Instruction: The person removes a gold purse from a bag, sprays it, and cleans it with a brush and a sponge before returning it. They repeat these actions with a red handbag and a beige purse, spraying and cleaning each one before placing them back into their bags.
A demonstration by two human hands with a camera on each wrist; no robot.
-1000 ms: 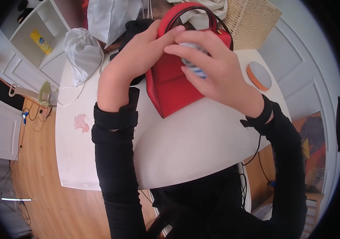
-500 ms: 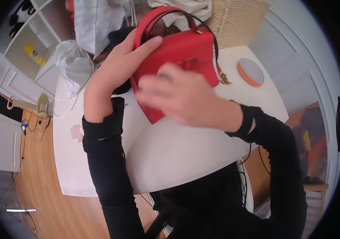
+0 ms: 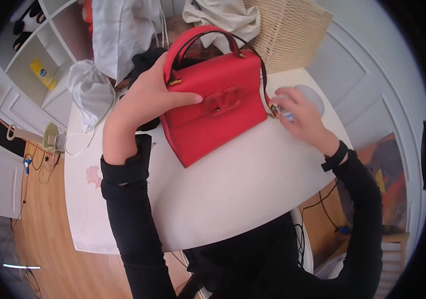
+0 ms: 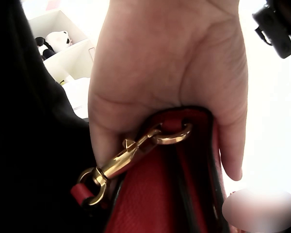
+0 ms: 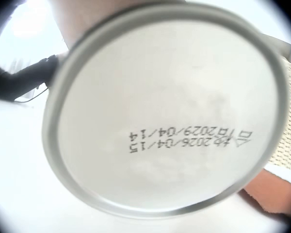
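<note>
A red handbag (image 3: 218,112) with a raised emblem on its front stands on the white table (image 3: 208,209), its handles up. My left hand (image 3: 145,94) grips its left side, thumb across the front and the other fingers behind. In the left wrist view, a gold clasp (image 4: 121,160) hangs from a ring at the bag's side, under the palm of that hand. My right hand (image 3: 303,119) holds a white-and-blue can (image 3: 286,112) off the bag's right side. The can's round metal base (image 5: 160,87), printed with dates, fills most of the right wrist view.
Behind my right hand lies a round pad (image 3: 313,97), grey on top, with orange below (image 5: 271,191) in the right wrist view. A wicker basket (image 3: 288,37) and cream cloth (image 3: 223,22) stand behind the bag. White drawstring bags, one small (image 3: 91,92), sit at the left.
My right hand has swept across the bag's front and then moved right, carrying the can off the bag. The left hand's thumb has come down onto the front, and the bag's emblem now shows.
</note>
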